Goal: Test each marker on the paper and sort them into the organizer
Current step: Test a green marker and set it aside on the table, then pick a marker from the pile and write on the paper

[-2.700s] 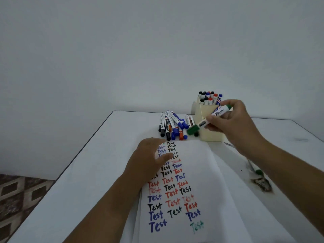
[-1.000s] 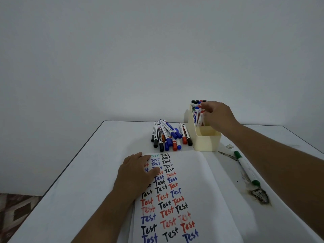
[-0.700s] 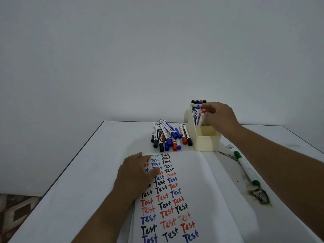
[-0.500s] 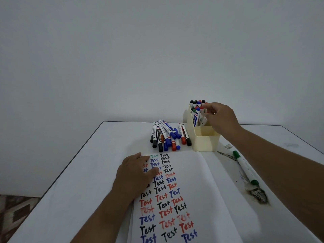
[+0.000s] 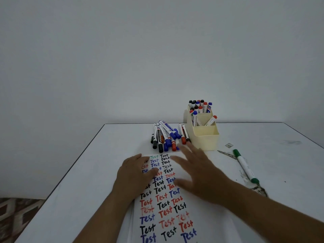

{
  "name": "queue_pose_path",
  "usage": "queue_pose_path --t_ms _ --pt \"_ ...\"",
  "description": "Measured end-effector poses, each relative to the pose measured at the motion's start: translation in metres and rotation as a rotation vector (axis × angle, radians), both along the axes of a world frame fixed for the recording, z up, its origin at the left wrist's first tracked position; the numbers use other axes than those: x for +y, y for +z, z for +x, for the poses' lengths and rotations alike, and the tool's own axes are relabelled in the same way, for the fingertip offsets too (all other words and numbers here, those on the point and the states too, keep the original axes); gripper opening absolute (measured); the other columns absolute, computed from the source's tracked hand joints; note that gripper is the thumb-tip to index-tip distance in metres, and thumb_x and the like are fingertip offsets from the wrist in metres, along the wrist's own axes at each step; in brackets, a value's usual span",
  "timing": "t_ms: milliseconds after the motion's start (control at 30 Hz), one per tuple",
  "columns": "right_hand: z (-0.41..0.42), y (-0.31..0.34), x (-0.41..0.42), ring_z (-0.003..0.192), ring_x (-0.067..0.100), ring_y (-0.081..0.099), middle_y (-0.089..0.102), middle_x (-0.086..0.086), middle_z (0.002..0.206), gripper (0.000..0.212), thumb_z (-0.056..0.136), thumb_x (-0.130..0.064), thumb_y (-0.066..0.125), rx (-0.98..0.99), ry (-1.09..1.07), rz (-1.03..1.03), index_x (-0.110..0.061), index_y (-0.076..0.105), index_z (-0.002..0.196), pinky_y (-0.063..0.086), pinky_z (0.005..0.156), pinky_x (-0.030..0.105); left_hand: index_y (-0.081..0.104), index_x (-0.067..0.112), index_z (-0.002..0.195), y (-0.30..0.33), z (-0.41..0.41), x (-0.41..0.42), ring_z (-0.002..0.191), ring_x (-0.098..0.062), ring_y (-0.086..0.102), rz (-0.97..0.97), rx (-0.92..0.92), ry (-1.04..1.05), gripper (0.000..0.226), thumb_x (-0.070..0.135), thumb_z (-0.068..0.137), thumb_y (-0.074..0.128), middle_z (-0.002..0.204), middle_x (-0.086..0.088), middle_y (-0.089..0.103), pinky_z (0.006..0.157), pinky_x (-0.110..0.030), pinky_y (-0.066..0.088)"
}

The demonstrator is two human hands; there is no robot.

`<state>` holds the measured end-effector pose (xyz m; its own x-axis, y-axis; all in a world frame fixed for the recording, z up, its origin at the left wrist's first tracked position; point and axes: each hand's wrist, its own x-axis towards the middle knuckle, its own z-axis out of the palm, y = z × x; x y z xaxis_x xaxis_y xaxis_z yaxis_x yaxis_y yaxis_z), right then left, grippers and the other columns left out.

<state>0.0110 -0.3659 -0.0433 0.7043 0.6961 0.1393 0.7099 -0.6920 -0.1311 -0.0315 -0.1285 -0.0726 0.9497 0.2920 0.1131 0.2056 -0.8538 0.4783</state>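
The paper (image 5: 175, 213), covered in coloured "Test" words, lies at the table's near edge under the flat left hand (image 5: 136, 172). The right hand (image 5: 198, 174), blurred, fingers spread and empty, has left the organizer and hovers near the loose markers (image 5: 166, 135). Bare white table (image 5: 108, 155) lies left. A green marker (image 5: 244, 165) lies right. Beyond stands the cream plastic organizer (image 5: 203, 135), its back compartments holding upright markers.

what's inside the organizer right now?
The organizer has stepped compartments. The rear one is packed with upright capped markers; the middle holds a few, one red-capped marker leaning. The front looks empty, though its wall hides the bottom.
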Motion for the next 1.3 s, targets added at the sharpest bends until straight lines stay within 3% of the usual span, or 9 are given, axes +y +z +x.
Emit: queue_pose_path --t_ms 100,300,567,667,800,1000,1167,1300 --pt "-0.004 -0.016 0.0 0.145 0.013 -0.035 -0.029 -0.016 0.161 0.086 0.086 -0.088 0.024 0.141 -0.046 -0.147 -0.049 -0.01 0.155 -0.018 0.12 0.052 0.045 0.032 0.147 -0.002 -0.001 0.001 0.145 -0.014 0.031 -0.012 -0.012 0.002 0.072 0.069 0.087 0.056 0.159 0.007 0.035 0.119 -0.039 0.027" --pt "-0.003 -0.023 -0.005 0.152 0.019 -0.022 -0.023 -0.009 0.165 0.092 0.078 -0.096 0.011 0.196 -0.062 -0.223 -0.051 -0.017 0.153 -0.015 0.12 0.059 0.051 0.034 0.142 0.001 0.008 -0.001 0.135 -0.014 0.044 -0.098 -0.014 0.059 0.069 0.069 0.084 0.06 0.15 0.009 0.047 0.112 -0.043 0.04" --pt "-0.002 -0.026 -0.003 0.144 0.024 -0.039 -0.056 -0.01 0.146 0.097 0.071 -0.101 0.013 0.169 -0.052 -0.145 -0.056 -0.016 0.151 -0.016 0.118 0.063 0.049 0.044 0.14 0.026 0.042 -0.008 0.128 -0.017 0.048 0.107 -0.094 0.072 0.052 0.052 0.091 0.063 0.142 0.011 0.055 0.105 -0.044 0.043" --pt "-0.003 -0.027 -0.004 0.146 0.023 -0.036 -0.055 -0.012 0.146 0.097 0.071 -0.102 0.013 0.178 -0.046 -0.12 -0.056 -0.013 0.152 -0.014 0.119 0.062 0.044 0.047 0.143 0.025 0.057 -0.003 0.129 -0.019 0.048 0.183 -0.025 0.022 0.053 0.052 0.093 0.059 0.142 0.009 0.056 0.104 -0.041 0.042" --pt "-0.001 -0.029 -0.004 0.149 0.021 -0.032 -0.05 -0.011 0.151 0.096 0.071 -0.102 0.013 0.189 -0.053 -0.124 -0.056 -0.016 0.151 -0.015 0.119 0.061 0.051 0.045 0.139 0.025 0.068 -0.007 0.134 -0.021 0.039 0.314 -0.019 0.05 0.046 0.057 0.094 0.053 0.133 0.012 0.062 0.103 -0.046 0.028" --pt "0.001 -0.031 -0.004 0.15 0.021 -0.029 -0.038 -0.01 0.159 0.096 0.07 -0.102 0.012 0.221 -0.07 -0.137 -0.058 -0.019 0.149 -0.017 0.119 0.061 0.064 0.041 0.121 0.025 0.071 -0.014 0.118 -0.017 0.046 0.411 -0.118 0.089 0.027 0.049 0.097 0.054 0.11 0.012 0.069 0.089 -0.041 0.027" --pt "0.001 -0.03 -0.005 0.151 0.021 -0.026 -0.03 -0.01 0.163 0.094 0.071 -0.101 0.012 0.223 -0.075 -0.155 -0.058 -0.019 0.149 -0.016 0.119 0.06 0.07 0.037 0.114 0.019 0.073 -0.012 0.101 -0.016 0.058 0.372 -0.198 0.127 0.026 0.05 0.096 0.056 0.096 0.009 0.071 0.084 -0.037 0.034" --pt "0.002 -0.03 -0.006 0.152 0.02 -0.025 -0.025 -0.01 0.165 0.095 0.071 -0.101 0.01 0.22 -0.077 -0.152 -0.057 -0.018 0.15 -0.017 0.119 0.059 0.074 0.032 0.104 0.022 0.06 -0.009 0.087 -0.008 0.064 0.078 -0.28 0.178 0.021 0.045 0.092 0.062 0.092 0.013 0.073 0.088 -0.037 0.047"
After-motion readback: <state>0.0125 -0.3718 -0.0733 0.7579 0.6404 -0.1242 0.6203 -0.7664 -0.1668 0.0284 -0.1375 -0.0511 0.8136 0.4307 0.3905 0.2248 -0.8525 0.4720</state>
